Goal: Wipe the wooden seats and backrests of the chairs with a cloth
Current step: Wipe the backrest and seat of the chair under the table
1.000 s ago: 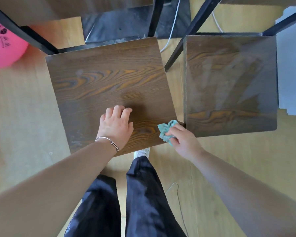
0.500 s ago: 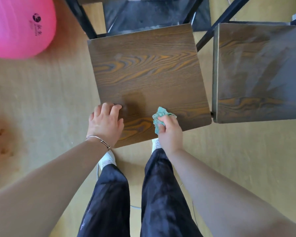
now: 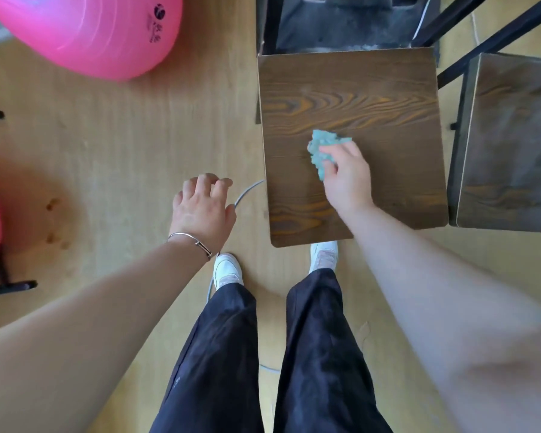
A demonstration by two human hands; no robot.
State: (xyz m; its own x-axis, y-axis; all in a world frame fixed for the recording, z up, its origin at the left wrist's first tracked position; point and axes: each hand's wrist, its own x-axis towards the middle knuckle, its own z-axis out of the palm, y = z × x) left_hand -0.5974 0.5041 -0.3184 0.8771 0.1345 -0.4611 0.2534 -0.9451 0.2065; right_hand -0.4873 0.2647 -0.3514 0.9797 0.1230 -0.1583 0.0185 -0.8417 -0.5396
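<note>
Right hand [image 3: 347, 179] pinches a bunched cloth [image 3: 324, 148] at the middle of the seat [image 3: 350, 98]; left hand [image 3: 202, 210] hangs loosely curled and empty off its left edge; a flatter cloth and edge-to-edge strokes along the grain would likely clean best.

bright, soft daylight, only faint shadows on the floor [image 3: 107, 145]. a grey sheen washes out the right-hand seat [image 3: 509, 145]; the pink ball [image 3: 85, 35] carries pale glare. the right forearm [image 3: 450, 307] (low in frame) is smeared and stretched.
</note>
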